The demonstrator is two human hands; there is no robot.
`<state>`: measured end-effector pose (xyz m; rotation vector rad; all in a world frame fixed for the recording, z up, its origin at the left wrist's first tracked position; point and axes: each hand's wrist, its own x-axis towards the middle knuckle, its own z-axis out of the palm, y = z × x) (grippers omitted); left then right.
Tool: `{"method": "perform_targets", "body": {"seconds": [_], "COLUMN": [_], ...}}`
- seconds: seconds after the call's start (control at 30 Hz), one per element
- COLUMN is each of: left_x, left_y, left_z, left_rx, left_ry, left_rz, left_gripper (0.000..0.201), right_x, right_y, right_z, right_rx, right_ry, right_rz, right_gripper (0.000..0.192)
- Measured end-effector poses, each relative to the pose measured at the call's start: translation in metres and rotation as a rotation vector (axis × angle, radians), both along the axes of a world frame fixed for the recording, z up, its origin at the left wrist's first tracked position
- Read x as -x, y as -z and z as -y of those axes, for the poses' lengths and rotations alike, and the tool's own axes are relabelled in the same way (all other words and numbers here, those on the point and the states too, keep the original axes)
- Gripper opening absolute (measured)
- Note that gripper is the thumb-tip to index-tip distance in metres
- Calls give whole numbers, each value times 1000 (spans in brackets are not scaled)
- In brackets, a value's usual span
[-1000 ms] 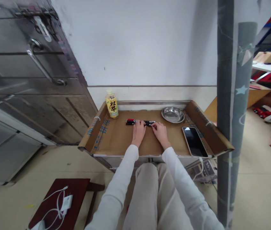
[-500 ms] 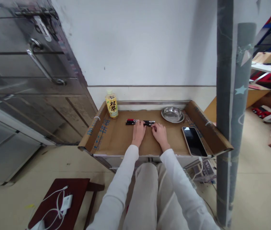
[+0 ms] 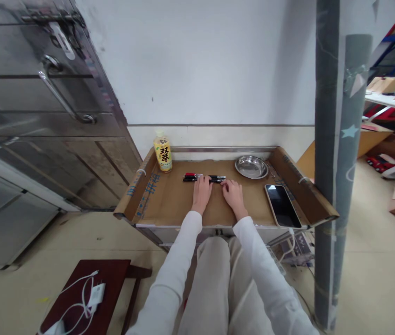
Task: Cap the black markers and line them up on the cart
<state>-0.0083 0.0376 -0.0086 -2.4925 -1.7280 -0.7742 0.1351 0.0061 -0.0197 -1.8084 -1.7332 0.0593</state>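
Several pens, black ones and one with a red part, lie side by side across the brown cardboard lining. My left hand rests palm down at their middle, its outstretched fingertips touching them and covering a short stretch. Close to the right end of the pens lies my right hand, fingers slightly bent and thumb by the pen tips; neither hand is wrapped round anything. Whether the right fingertips press on a pen is too small to tell.
A yellow-labelled drink bottle stands at the back left. A round metal dish sits at the back right, with a phone in front of it. Raised cardboard flaps edge the sides. A grey roll stands upright beyond.
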Motion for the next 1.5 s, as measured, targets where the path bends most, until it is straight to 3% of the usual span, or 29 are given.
{"method": "perform_targets", "body": {"seconds": [0.13, 0.47, 0.77, 1.1, 1.2, 1.3, 1.4, 1.5], "left_x": [1, 7, 7, 8, 9, 10, 9, 8], "left_y": [-2, 0, 1, -1, -3, -7, -9, -10], "left_z": [4, 6, 9, 11, 10, 13, 17, 20], "left_rx": [-27, -71, -48, -66, -39, -53, -45, -42], "left_ry": [-27, -348, -454, -492, -362, -49, 208, 326], "left_rz": [12, 152, 93, 138, 237, 357, 322, 261], "left_gripper": [15, 27, 21, 15, 18, 22, 22, 21], "right_x": [-1, -2, -2, -2, -2, -1, 2, 3], "right_y": [0, 1, 1, 0, -2, -5, -7, -8], "right_z": [1, 2, 2, 3, 2, 3, 4, 5], "right_rx": [-5, -17, -7, -103, -160, -207, -233, -181], "right_ry": [1, -13, -10, -25, -58, -133, -207, -239], "right_rz": [-47, -79, -64, -115, -181, -235, -280, -350], "right_gripper": [26, 26, 25, 28, 29, 31, 33, 33]}}
